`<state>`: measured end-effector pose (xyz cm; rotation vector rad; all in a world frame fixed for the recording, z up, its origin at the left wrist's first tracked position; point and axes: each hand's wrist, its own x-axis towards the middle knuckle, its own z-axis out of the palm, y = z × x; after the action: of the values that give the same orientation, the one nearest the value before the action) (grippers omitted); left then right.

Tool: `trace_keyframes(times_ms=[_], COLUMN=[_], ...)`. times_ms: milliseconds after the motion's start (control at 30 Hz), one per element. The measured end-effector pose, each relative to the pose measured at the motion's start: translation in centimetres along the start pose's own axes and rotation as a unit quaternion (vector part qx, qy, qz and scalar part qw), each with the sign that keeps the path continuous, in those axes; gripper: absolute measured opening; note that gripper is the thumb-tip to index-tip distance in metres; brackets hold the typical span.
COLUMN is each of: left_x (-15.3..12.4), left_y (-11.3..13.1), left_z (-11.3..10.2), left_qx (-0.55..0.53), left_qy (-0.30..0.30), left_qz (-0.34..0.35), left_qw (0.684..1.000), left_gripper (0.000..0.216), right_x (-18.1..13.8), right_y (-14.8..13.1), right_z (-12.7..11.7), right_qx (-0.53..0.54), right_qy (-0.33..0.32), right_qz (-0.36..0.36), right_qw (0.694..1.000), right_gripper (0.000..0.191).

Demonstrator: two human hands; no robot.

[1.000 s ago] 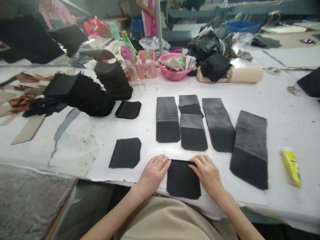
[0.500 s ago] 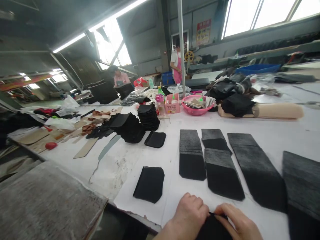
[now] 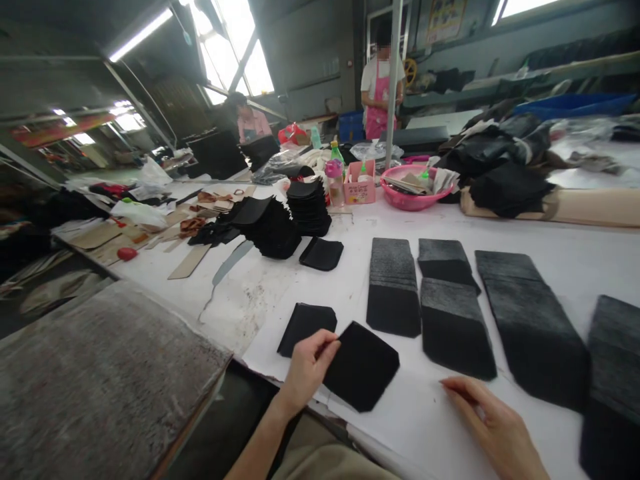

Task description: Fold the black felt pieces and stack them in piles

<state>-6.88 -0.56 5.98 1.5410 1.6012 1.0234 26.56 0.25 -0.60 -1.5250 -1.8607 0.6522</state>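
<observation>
Between the thumb and fingers of my left hand (image 3: 311, 363) is the edge of a black fabric panel (image 3: 364, 367) with clipped corners. It is tilted above the table's front edge and partly covers another black panel (image 3: 303, 327) lying behind it. My right hand (image 3: 493, 417) is over the white table at the right, fingers stretched out and holding nothing. Beyond it lie fanned rows of black panels with greyish upper parts: one row (image 3: 393, 287), a shorter one (image 3: 457, 327) and a longer one (image 3: 533, 327).
Black stacks (image 3: 267, 227) stand farther back, with a small black pile (image 3: 321, 253) before them. A pink basin (image 3: 417, 193), a pink box (image 3: 360, 183) and a beige roll (image 3: 595, 207) line the back. A grey-topped board (image 3: 100, 387) is at the left. Two people are in the background.
My left hand has moved left and up with the black panel, near the one lying on the table. My right hand has let go of it and moved right. The view has shifted.
</observation>
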Motion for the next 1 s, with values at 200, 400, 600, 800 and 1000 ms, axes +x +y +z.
trace_keyframes(times_ms=[200, 400, 600, 800, 1000], left_x=[1.2, 1.8, 2.0, 1.6, 0.7], left_y=[-4.7, -8.5, -8.6, -8.3, -4.0], left_z=[-5.0, -5.2, -5.0, -4.9, -2.9], left_qx=[0.075, 0.273, 0.263, 0.392, 0.316], left_qy=[0.164, 0.191, 0.24, 0.227, 0.199], left_qz=[-0.047, -0.026, -0.064, -0.034, 0.131], left_qw=[0.982, 0.943, 0.932, 0.891, 0.918], left_gripper=[0.029, 0.026, 0.023, 0.027, 0.024], right_x=[-0.3, -0.3, -0.7, -0.6, -0.9], right_y=[0.6, -0.4, -0.2, -1.6, -7.0], right_z=[1.6, 2.1, 2.3, 2.3, 1.9], right_qx=[-0.025, -0.055, -0.045, 0.125, 0.492], right_qy=[0.014, 0.04, 0.053, 0.061, 0.044], right_qz=[0.021, 0.012, 0.013, 0.122, 0.275], right_qw=[0.999, 0.998, 0.997, 0.983, 0.825], right_gripper=[0.038, 0.042, 0.041, 0.037, 0.041])
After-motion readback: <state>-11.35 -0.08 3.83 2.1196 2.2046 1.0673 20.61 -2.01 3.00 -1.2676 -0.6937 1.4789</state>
